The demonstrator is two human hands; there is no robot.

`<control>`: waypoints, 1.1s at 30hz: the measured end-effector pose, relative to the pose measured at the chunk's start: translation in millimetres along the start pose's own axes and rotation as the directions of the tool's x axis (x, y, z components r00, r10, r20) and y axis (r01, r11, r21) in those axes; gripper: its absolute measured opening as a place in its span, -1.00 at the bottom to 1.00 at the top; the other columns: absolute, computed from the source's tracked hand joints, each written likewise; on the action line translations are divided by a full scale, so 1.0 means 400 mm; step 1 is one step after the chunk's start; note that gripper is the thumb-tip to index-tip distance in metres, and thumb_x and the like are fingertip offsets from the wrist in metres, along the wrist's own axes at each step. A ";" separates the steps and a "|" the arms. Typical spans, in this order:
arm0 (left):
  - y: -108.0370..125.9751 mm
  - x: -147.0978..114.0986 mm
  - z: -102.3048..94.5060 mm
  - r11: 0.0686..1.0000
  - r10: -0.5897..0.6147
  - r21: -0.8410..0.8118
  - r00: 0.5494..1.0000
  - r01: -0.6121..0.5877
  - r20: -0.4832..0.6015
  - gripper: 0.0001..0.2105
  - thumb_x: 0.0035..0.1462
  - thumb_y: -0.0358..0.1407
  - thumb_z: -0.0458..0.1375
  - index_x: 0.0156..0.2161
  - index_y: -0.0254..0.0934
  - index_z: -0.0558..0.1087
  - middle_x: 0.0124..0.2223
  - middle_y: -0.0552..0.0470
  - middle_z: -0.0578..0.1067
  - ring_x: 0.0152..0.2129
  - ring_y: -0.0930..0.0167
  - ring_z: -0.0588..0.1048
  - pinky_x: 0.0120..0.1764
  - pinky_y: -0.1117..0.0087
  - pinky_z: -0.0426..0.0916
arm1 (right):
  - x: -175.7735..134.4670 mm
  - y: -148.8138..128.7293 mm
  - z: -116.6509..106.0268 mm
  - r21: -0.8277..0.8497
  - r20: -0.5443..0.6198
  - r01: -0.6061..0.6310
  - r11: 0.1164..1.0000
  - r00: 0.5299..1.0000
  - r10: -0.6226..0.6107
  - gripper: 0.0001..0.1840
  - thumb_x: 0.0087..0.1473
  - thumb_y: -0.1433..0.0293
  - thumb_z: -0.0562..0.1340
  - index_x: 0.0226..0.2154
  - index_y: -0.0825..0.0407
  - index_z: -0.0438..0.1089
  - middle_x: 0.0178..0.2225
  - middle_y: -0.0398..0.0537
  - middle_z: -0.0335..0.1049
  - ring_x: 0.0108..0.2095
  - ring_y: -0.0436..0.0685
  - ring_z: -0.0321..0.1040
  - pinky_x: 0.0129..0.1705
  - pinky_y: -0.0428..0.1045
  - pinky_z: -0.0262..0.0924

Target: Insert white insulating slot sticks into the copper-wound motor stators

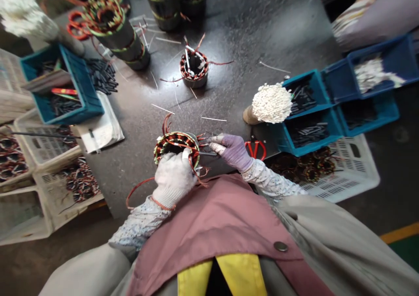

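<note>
A motor stator [159, 149] with copper windings and reddish-brown lead wires stands on the dark table in front of me. My left hand [175, 173], in a white knit glove, is closed over its near rim, fingers partly inside the bore. From the right, my right hand [234, 151], in a purple glove with whitish fingertips, pinches thin wire ends beside the stator. A short dark sleeve [208, 154] lies just under those fingers; whether they touch it, I cannot tell. Red-handled scissors [255, 149] lie close to my right wrist. Farther back sits a second stator [195, 75] with white sleeves on it.
Stacked stators [131, 47] stand at the back left. A bundle of white sleeves [271, 103] stands right, by blue bins [309, 149] of dark sleeves. Another blue bin [94, 106] and crates [42, 173] are left. A co-worker's sleeved arm [376, 14] shows top right.
</note>
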State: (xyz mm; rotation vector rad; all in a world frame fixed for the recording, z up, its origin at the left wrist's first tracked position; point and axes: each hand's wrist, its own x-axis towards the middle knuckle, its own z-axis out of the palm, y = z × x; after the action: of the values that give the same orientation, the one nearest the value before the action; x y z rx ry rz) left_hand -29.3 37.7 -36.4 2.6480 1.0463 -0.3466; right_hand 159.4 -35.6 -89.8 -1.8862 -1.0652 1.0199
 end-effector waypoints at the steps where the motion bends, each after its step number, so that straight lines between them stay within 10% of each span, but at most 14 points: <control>1: 0.000 0.000 0.001 1.000 -0.005 -0.003 1.000 0.005 0.001 -0.54 0.10 -0.15 0.13 0.04 -0.41 0.45 -0.29 -0.21 0.58 -0.28 0.17 0.57 -0.13 0.21 0.36 | 0.002 -0.002 0.004 -0.029 0.002 0.019 0.999 1.000 -0.019 -0.82 0.05 0.36 0.31 -0.29 -0.02 0.63 -0.30 -0.03 0.60 -0.26 0.14 0.53 -0.12 0.02 0.40; 7: 0.003 0.000 -0.004 1.000 -0.008 0.013 1.000 0.008 0.023 -0.59 0.11 -0.17 0.12 0.01 -0.36 0.46 -0.30 -0.18 0.58 -0.30 0.18 0.57 -0.14 0.21 0.36 | 0.008 0.008 0.007 0.078 0.029 -0.036 0.996 0.999 0.034 -0.79 0.02 0.32 0.31 -0.27 -0.03 0.63 -0.22 -0.02 0.60 -0.19 0.18 0.54 -0.09 0.04 0.41; 13: 0.005 0.003 -0.009 1.000 -0.009 0.018 0.999 0.009 0.035 -0.56 0.10 -0.16 0.11 0.02 -0.40 0.45 -0.28 -0.20 0.59 -0.30 0.18 0.58 -0.09 0.19 0.36 | 0.001 0.013 0.001 0.405 0.245 -0.312 0.860 0.943 0.227 -0.46 -0.07 0.03 0.34 -0.14 0.07 0.54 -0.58 -0.14 0.46 -0.72 0.00 0.31 -0.71 -0.12 0.19; 20: 0.008 0.004 -0.008 1.000 -0.026 0.002 0.999 0.025 0.030 -0.58 0.10 -0.17 0.12 0.00 -0.39 0.47 -0.31 -0.18 0.59 -0.31 0.20 0.59 -0.08 0.22 0.37 | -0.006 0.005 -0.019 0.483 0.363 -0.392 0.783 0.904 0.228 -0.37 -0.18 -0.03 0.38 -0.20 0.12 0.48 -0.59 -0.18 0.41 -0.68 -0.06 0.32 -0.67 -0.16 0.23; 26: 0.007 0.004 -0.009 1.000 -0.017 0.021 0.999 0.016 0.041 -0.55 0.10 -0.16 0.12 0.03 -0.42 0.45 -0.30 -0.20 0.59 -0.30 0.18 0.58 -0.10 0.21 0.38 | -0.013 0.013 -0.014 0.375 0.241 -0.334 0.865 0.936 0.257 -0.53 -0.06 0.09 0.36 -0.21 0.11 0.52 -0.57 -0.10 0.46 -0.62 0.02 0.39 -0.61 -0.12 0.29; 33: -0.002 0.002 -0.003 0.999 -0.040 0.028 0.998 0.039 0.038 -0.58 0.10 -0.13 0.11 -0.01 -0.36 0.47 -0.30 -0.17 0.59 -0.28 0.21 0.58 -0.10 0.24 0.37 | 0.028 0.001 -0.006 -0.219 0.178 0.080 0.972 0.983 -0.041 -0.77 0.09 0.34 0.28 -0.19 -0.09 0.60 -0.17 -0.07 0.59 -0.08 0.18 0.52 0.00 -0.01 0.35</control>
State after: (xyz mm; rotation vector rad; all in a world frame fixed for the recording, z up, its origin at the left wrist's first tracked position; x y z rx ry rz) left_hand -29.0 39.1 -35.5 2.6367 1.0909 -0.4222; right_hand 165.4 -26.3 -92.3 -1.9562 -1.3821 1.0795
